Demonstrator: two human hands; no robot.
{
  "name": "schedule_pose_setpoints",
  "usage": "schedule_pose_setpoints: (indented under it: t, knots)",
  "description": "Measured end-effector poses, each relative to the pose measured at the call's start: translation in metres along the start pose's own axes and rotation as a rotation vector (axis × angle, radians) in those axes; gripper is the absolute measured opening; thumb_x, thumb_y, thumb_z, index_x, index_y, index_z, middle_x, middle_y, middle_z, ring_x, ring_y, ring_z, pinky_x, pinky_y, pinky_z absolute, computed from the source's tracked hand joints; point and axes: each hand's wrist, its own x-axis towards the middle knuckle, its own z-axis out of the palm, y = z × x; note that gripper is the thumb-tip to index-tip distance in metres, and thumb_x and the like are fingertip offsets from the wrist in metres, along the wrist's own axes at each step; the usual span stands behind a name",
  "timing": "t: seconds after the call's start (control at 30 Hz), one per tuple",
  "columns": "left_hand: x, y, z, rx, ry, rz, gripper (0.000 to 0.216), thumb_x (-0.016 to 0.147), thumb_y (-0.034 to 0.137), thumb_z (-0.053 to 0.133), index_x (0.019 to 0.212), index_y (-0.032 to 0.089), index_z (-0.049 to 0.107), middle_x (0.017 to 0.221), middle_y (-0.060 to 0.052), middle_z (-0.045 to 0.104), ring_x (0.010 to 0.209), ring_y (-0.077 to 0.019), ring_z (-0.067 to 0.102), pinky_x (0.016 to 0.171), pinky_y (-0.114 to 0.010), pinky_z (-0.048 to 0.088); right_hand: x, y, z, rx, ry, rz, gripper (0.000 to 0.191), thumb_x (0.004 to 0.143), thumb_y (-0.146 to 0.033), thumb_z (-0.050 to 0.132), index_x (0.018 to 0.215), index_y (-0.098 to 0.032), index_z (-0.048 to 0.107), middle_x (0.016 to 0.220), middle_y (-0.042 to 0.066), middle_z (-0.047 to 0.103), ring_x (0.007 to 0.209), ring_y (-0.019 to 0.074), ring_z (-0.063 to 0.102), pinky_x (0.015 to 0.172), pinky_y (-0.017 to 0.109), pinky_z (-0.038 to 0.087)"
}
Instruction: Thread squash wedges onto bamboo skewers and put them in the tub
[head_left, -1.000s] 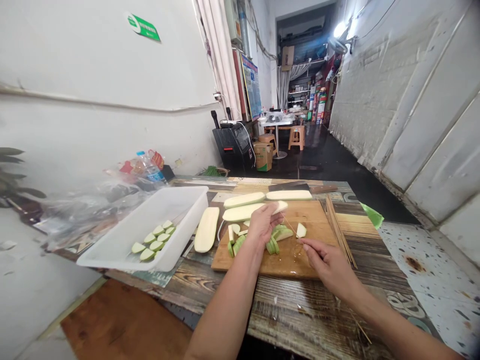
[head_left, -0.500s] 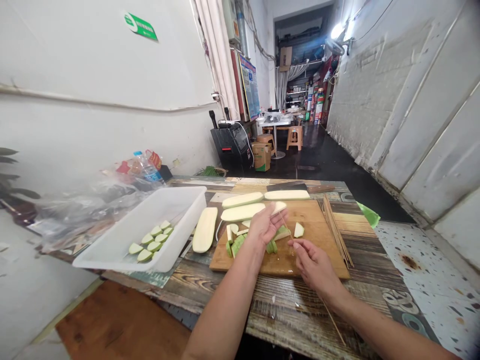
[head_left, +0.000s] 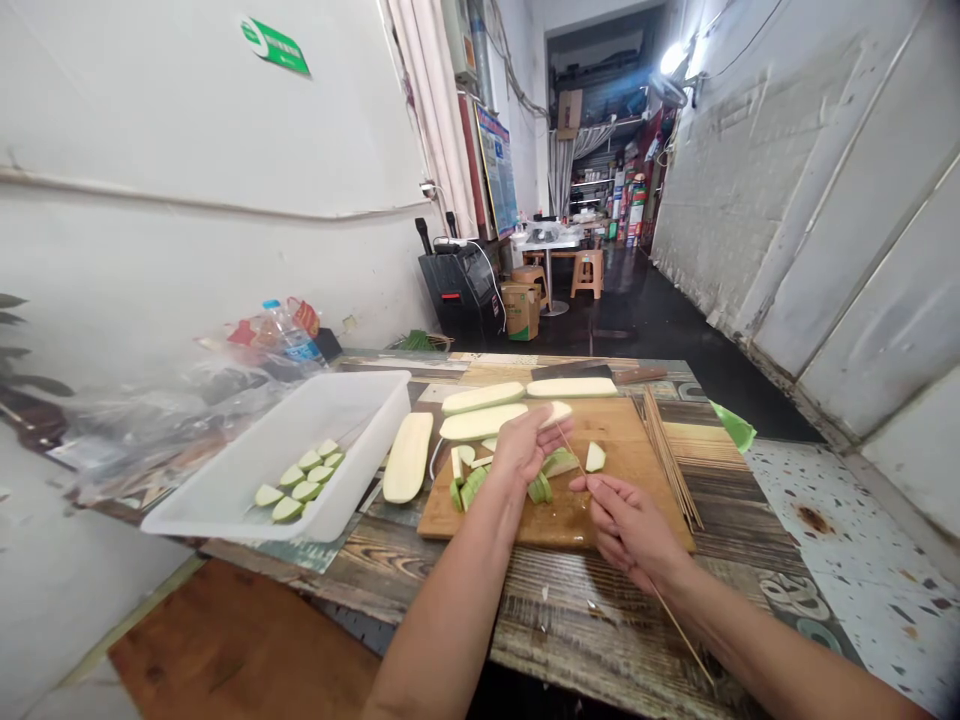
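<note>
A thin bamboo skewer is running slantwise above the near edge of the cutting board, its tip pointing up toward the left hand and its tail trailing back past the right wrist. The right hand is pinching the skewer between thumb and forefinger, probably to steer the point. The left hand's fingers are closing on a pale green vegetable slice, holding it steady at the skewer's tip so it can be pierced. More cut slices are lying on the board beside that hand, and long peeled halves are lying along its far edge. A bundle of spare skewers is resting on the board's right side. On the bench, left of the board, a white tub is holding finished pieces.

Compared with half a second ago, the right hand is sitting slightly lower and nearer the board's front edge, with the skewer's tail showing longer behind the wrist.
</note>
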Motion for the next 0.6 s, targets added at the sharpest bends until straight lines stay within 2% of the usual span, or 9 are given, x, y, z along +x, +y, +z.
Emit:
schedule_pose_setpoints:
  t: [0.1,0.2,0.3,0.43,0.5,0.57,0.6]
  knots:
    - [0.001,0.0,-0.001,-0.003,-0.003,-0.008,0.018,0.072,0.016,0.065,0.085,0.007,0.058,0.083,-0.017,0.067,0.076,-0.0233,0.066,0.073,-0.034,0.052,0.001,0.0,-0.001,0.052,-0.03,-0.004,0.035,0.072,-0.048,0.06,0.087,-0.017,0.055,0.039,-0.014,0.029,0.023,0.0009,0.015,0.023,0.014,0.015]
    - [0.002,-0.001,-0.001,-0.001,-0.012,0.003,0.018,0.071,0.016,0.065,0.085,0.007,0.057,0.083,-0.018,0.067,0.077,-0.0236,0.066,0.074,-0.034,0.052,0.004,0.0,-0.001,-0.082,0.036,-0.049,0.035,0.072,-0.05,0.057,0.084,-0.016,0.055,0.039,-0.014,0.028,0.025,0.0017,0.015,0.025,0.016,0.015]
    - [0.001,-0.004,0.001,0.004,-0.019,0.021,0.018,0.071,0.016,0.064,0.085,0.007,0.056,0.083,-0.018,0.067,0.077,-0.0239,0.066,0.075,-0.035,0.052,0.007,0.0,-0.005,-0.433,0.158,-0.206,0.032,0.077,-0.046,0.05,0.082,-0.015,0.059,0.039,-0.011,0.03,0.029,0.0045,0.021,0.031,0.018,0.019]
    - [-0.003,-0.006,0.005,0.015,-0.006,0.036,0.017,0.072,0.017,0.063,0.084,0.007,0.056,0.082,-0.017,0.067,0.075,-0.0232,0.066,0.074,-0.035,0.052,0.008,-0.005,-0.014,-0.969,0.268,-0.456,0.029,0.081,-0.037,0.044,0.072,-0.017,0.063,0.049,0.0,0.052,0.045,0.012,0.045,0.044,0.023,0.032]
    - [-0.004,-0.006,0.006,0.013,-0.005,0.043,0.015,0.073,0.016,0.062,0.083,0.007,0.056,0.081,-0.016,0.067,0.075,-0.0231,0.067,0.074,-0.035,0.051,0.008,-0.008,-0.015,-1.115,0.281,-0.531,0.029,0.081,-0.033,0.042,0.069,-0.018,0.063,0.056,0.003,0.058,0.051,0.0141,0.049,0.051,0.025,0.034]
    - [-0.004,-0.005,0.006,0.006,-0.006,0.045,0.014,0.073,0.015,0.062,0.083,0.007,0.056,0.08,-0.017,0.067,0.075,-0.0232,0.067,0.075,-0.035,0.051,0.007,-0.01,-0.013,-1.077,0.252,-0.523,0.027,0.081,-0.032,0.043,0.068,-0.018,0.063,0.055,0.002,0.056,0.05,0.0136,0.048,0.051,0.025,0.035]
    - [-0.004,-0.005,0.006,0.001,-0.009,0.043,0.014,0.074,0.015,0.061,0.083,0.007,0.055,0.08,-0.017,0.067,0.075,-0.0233,0.067,0.075,-0.035,0.051,0.007,-0.011,-0.011,-0.976,0.226,-0.471,0.026,0.08,-0.034,0.044,0.069,-0.018,0.062,0.05,0.0,0.051,0.046,0.0122,0.045,0.048,0.024,0.034]
